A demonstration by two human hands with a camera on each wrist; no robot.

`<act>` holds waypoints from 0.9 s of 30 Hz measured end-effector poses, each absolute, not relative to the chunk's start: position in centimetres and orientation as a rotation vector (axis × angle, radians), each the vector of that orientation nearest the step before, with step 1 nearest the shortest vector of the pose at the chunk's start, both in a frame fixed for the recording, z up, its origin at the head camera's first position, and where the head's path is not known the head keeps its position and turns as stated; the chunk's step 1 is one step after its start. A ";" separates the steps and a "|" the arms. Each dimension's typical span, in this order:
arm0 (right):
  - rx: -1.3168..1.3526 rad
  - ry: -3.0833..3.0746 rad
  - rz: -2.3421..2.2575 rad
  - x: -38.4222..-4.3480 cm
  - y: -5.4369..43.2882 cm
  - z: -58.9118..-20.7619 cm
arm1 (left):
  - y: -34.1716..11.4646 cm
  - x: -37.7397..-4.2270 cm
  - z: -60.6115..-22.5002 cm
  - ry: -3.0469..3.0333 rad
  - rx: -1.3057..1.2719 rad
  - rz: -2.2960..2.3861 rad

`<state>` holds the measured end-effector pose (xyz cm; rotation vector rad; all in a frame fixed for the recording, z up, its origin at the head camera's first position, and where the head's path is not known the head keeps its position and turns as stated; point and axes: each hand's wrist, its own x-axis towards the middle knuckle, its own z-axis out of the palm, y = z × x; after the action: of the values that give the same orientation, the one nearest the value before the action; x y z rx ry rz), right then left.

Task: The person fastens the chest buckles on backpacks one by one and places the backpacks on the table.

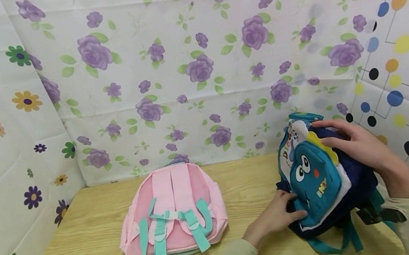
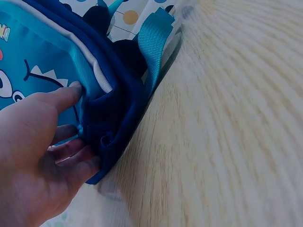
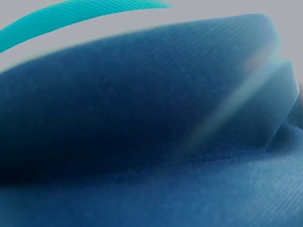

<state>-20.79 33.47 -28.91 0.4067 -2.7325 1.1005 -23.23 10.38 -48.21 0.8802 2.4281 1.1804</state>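
The dinosaur backpack (image 1: 355,172) stands tilted at the right of the wood-grain table (image 1: 245,182), between your hands, both touching it; its long axis rises toward the far side. Your left hand (image 1: 276,214) pinches its lower left corner, thumb on the rounded teal fabric pocket (image 1: 312,195). Your right hand (image 1: 362,148) spreads thumb and forefinger near the yellow spikes (image 1: 331,157); whether its hidden fingers grip, you cannot tell.
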 end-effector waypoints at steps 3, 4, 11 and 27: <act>0.396 -2.747 1.089 -20.9 33.4 -28.8 | 10.6 -23.3 -48.3 2.417 0.872 1.204; 0.393 -2.751 1.085 -20.9 33.3 -28.8 | 10.7 -23.3 -48.4 2.415 0.871 1.209; 0.402 -2.774 1.055 -21.0 33.6 -28.5 | 11.7 -23.4 -48.8 2.393 0.882 1.251; 0.441 -2.780 1.023 -21.3 32.8 -28.0 | 11.3 -23.2 -49.0 2.404 0.912 1.273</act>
<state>-21.31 32.77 -27.97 0.4413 -2.7800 1.0232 -23.20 11.35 -49.02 0.9121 2.4041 1.2730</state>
